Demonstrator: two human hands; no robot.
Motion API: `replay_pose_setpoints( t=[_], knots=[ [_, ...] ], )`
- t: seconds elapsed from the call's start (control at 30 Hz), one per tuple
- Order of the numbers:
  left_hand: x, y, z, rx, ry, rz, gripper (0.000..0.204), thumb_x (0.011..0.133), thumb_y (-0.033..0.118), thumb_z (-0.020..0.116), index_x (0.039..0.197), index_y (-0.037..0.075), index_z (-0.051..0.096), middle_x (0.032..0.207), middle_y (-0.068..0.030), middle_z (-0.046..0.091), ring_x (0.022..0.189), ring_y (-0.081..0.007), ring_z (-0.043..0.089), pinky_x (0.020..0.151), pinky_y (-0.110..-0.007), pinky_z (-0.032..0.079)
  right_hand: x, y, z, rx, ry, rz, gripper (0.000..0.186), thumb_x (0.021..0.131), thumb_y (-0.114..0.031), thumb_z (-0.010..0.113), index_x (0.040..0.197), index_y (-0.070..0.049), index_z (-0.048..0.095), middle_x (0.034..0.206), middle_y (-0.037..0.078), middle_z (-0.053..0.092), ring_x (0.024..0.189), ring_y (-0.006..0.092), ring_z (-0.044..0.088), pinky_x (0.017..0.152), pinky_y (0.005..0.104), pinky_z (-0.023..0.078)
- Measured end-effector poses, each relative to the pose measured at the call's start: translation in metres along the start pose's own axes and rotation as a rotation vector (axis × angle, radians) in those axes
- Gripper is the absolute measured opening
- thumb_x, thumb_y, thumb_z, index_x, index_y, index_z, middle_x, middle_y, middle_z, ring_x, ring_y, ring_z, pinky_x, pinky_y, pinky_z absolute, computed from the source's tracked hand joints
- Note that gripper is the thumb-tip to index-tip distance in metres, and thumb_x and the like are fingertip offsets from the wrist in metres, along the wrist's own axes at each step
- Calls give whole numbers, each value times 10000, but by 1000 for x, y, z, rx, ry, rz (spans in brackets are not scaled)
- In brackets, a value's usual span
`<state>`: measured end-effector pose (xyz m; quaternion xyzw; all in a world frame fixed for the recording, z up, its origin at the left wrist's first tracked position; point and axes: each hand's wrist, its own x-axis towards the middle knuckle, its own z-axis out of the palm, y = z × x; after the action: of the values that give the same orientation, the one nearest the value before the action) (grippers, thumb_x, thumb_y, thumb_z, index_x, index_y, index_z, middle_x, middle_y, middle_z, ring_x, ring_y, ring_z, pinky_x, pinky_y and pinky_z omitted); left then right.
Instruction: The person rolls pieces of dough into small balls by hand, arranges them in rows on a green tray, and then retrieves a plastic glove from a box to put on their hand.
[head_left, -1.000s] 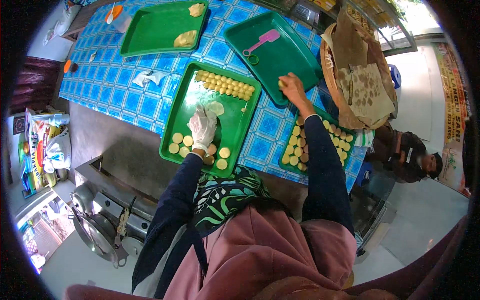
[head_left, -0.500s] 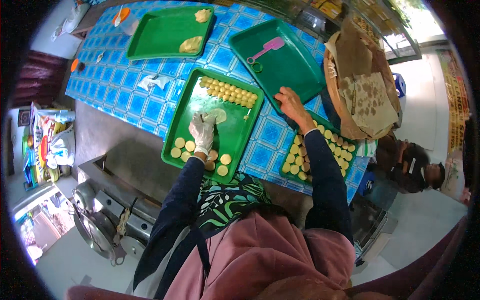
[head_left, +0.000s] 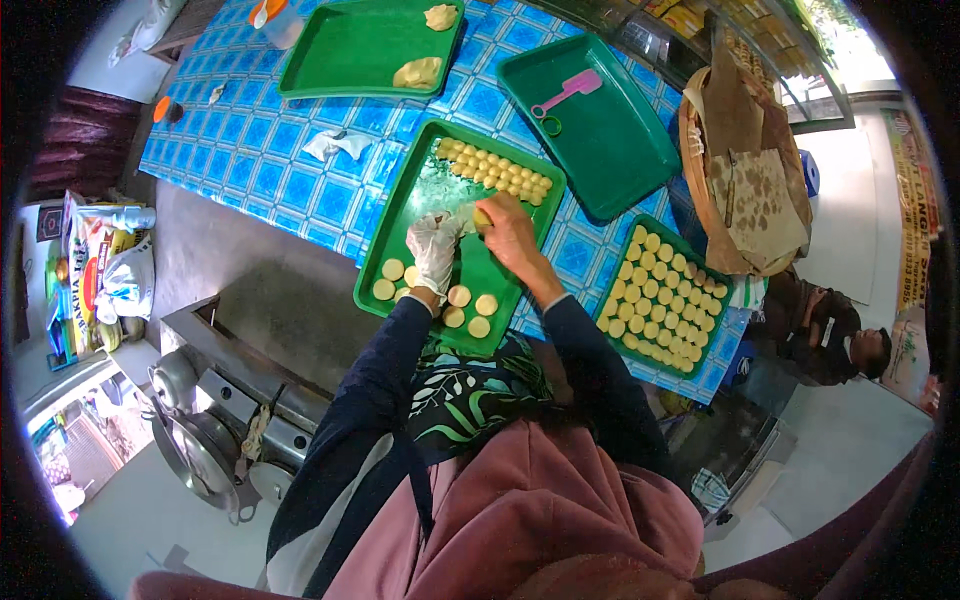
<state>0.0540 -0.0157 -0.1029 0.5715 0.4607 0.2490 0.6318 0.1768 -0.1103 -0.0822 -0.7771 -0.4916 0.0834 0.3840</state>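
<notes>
A blue checked cloth (head_left: 300, 200) covered the table. Beyond its left end hung a dark curtain (head_left: 85, 145); a stove (head_left: 228, 393) and a pan (head_left: 195, 455) stood at the lower left. To the right was a basket (head_left: 690, 160) lined with brown paper (head_left: 740, 215), a glass case (head_left: 700, 18) behind it, and another person (head_left: 840, 335) farther off.

Four trays lay on the cloth: the far tray (head_left: 345, 50), the teal tray (head_left: 610, 145), the middle tray (head_left: 405, 214) and the right tray (head_left: 711, 343). The far one held two dough lumps (head_left: 417, 73); the teal one, one pink spatula (head_left: 574, 88) and one green ring (head_left: 551, 125). About eight discs (head_left: 486, 304) showed at the middle tray's near end, and roughly thirty balls (head_left: 500, 172) sat packed at its far end. The right tray's discs ran to several rows, too crowded to count surely.

The bare right hand (head_left: 512, 235) pinched a small yellow piece (head_left: 482, 217) over the middle tray, fingers closed about it. The gloved left hand (head_left: 433, 245) was just beside, fingers partly bent; whether it gripped anything could not be told. The piece looked roundish, mostly covered, so no long axis could be read. The middle tray's long axis ran away from the person, leaning right.
</notes>
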Motion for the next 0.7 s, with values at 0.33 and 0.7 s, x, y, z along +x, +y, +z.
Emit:
replay_pose_setpoints(
  t=[0.33,0.7],
  knots=[
    [3,-1,-7,105,-56,-9,154,770,140,682,826,-2,700,680,-99,660,596,-155,591,572,-329,466,-12,0,33,-32,92,252,362,694,8,686,1054,-25,676,941,184,589,884,361,582,769,443,477],
    [25,39,-8,438,-346,241,184,848,193,606,772,26,611,733,-165,629,661,-349,609,614,-422,472,1,-10,38,-18,6,329,231,705,2,707,935,-5,701,800,171,592,796,343,601,697,441,470]
  ],
)
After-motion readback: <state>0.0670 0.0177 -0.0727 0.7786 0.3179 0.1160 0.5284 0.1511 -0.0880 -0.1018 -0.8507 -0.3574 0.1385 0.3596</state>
